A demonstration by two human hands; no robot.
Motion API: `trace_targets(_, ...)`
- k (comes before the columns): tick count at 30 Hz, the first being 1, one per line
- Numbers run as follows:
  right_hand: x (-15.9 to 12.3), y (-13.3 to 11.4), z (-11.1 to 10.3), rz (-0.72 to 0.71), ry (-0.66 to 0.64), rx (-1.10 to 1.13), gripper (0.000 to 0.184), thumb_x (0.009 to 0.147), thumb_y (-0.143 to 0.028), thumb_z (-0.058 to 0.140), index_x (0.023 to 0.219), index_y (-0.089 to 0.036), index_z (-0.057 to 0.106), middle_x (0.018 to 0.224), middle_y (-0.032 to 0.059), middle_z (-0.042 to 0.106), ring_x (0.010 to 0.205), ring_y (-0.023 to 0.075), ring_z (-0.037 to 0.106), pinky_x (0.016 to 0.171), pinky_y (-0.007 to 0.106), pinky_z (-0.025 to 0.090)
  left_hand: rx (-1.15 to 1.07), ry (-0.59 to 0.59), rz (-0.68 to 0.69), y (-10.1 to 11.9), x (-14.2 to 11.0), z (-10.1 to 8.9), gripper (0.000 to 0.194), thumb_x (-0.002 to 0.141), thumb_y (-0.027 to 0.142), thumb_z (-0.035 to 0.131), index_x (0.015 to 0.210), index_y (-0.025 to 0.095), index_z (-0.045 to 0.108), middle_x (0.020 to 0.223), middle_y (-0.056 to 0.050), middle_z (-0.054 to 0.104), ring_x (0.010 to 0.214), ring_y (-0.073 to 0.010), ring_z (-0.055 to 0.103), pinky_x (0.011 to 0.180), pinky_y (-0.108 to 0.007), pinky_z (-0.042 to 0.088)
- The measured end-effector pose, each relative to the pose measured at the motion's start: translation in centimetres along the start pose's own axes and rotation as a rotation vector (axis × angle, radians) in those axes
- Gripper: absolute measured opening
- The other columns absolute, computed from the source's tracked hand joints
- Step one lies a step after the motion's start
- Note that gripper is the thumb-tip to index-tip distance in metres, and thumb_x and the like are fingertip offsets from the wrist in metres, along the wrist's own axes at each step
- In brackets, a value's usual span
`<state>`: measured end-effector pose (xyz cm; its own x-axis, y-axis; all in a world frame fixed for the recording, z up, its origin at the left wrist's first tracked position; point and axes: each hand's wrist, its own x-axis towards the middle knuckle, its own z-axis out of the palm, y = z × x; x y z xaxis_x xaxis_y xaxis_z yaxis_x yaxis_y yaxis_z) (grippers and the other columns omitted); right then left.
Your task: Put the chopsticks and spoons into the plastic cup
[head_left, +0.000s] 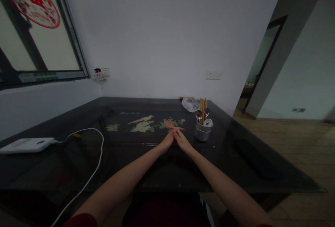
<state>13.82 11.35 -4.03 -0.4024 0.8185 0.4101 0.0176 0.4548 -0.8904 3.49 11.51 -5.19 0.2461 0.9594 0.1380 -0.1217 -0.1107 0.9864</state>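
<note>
Over the dark glossy table (125, 171), my left hand (168, 139) and my right hand (180, 137) meet in front of me. Their fingers are stretched out and touch or overlap at the tips, with no object visible in either hand. The painted flower-and-bird picture (142, 124) on the tabletop lies just beyond them. To the right of my right hand stands a grey utensil cup (202, 132), holding wooden chopsticks (203, 108), metal spoons (199, 114) and a white spoon with a blue mark (208, 122).
A clear plastic bag (190, 104) lies at the table's back. On the left, a white power bank (27, 145) trails a white cable (101, 150) over the front edge. A flat dark object (256, 159) rests at the right. Behind is a wall (157, 45) with sockets (213, 75).
</note>
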Motion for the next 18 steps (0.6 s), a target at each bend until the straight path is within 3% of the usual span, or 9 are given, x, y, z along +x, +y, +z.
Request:
trace_targets(11, 0.2, 0.61, -0.1, -0.018, 0.005, -0.01, 0.049, 0.087, -0.056, 0.041, 0.122, -0.024, 0.055, 0.113, 0.0071, 0.061, 0.107, 0.0223, 0.056, 0.097, 0.036, 0.039, 0.041, 0.004, 0.039, 0.23, -0.08, -0.03, 0.047, 0.089, 0.051, 0.034, 0.115, 0.019, 0.058, 0.107, -0.009, 0.061, 0.101, -0.0219, 0.056, 0.086, -0.036, 0.047)
trace_targets(18, 0.13, 0.41, -0.07, -0.016, 0.008, -0.01, 0.048, 0.087, -0.055, 0.041, 0.12, -0.023, 0.056, 0.112, 0.0072, 0.061, 0.107, 0.0215, 0.057, 0.098, 0.036, 0.039, 0.025, 0.001, 0.018, -0.03, -0.09, -0.04, 0.049, 0.089, 0.054, 0.033, 0.116, 0.02, 0.056, 0.106, -0.009, 0.061, 0.097, -0.0215, 0.058, 0.081, -0.035, 0.049)
